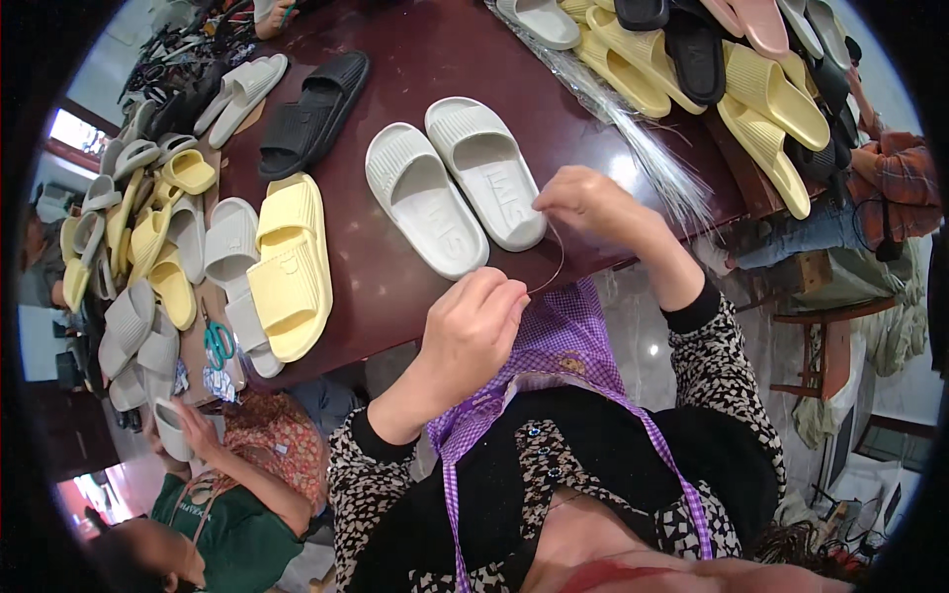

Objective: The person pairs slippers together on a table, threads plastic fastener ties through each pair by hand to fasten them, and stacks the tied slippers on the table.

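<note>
A pair of light grey slide slippers lies side by side on the dark red table, toes pointing away from me. The left slipper has its heel by my left hand, whose fingers are pinched together. My right hand pinches too, beside the heel of the right slipper. A thin, flexible strand bows between the two hands, one end in each. Whether it passes through either slipper cannot be made out.
Left of the pair lie black slippers, yellow slippers and teal-handled scissors. A bundle of clear strands rests right, next to piled yellow slippers. A co-worker in green holds a slipper at lower left.
</note>
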A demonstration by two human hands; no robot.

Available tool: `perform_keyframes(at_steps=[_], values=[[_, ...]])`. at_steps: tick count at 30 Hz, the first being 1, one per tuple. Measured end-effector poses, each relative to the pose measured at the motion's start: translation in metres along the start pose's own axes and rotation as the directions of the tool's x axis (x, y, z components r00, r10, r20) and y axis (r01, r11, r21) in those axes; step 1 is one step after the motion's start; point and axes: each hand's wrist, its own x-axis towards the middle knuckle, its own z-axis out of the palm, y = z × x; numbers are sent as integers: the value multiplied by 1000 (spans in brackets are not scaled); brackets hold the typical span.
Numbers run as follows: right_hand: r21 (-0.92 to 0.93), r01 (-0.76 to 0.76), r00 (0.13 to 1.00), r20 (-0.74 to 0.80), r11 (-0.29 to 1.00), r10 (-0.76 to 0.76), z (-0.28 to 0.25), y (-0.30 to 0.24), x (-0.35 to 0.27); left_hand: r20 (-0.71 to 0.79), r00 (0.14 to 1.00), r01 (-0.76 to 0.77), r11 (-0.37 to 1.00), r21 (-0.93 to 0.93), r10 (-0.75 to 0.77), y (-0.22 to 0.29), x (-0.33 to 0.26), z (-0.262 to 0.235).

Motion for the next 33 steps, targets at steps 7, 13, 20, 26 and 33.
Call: perform_keyframes(at_steps=[7, 13, 20, 26, 33], values=[[-106, -10, 995, 94, 994, 20, 34, 29, 20, -27, 999, 37, 997, 63, -35, -42, 0, 34], [-333, -17, 991, 119, 943, 60, 52, 40, 46, -65, 995, 91, 978, 189, -80, -100, 21, 44], [-231, -117, 992, 15, 966, 124, 47, 34, 40, -124, 981, 183, 923, 340, -149, -133, 35, 54], [66, -223, 921, -312, 972, 233, 39, 62, 55, -150, 984, 141, 927, 348, -94, -141, 39, 55], [-26, -500, 857, -162, 866, 489, 63, 114, 106, -190, 977, 140, 957, 256, -93, -143, 28, 53]])
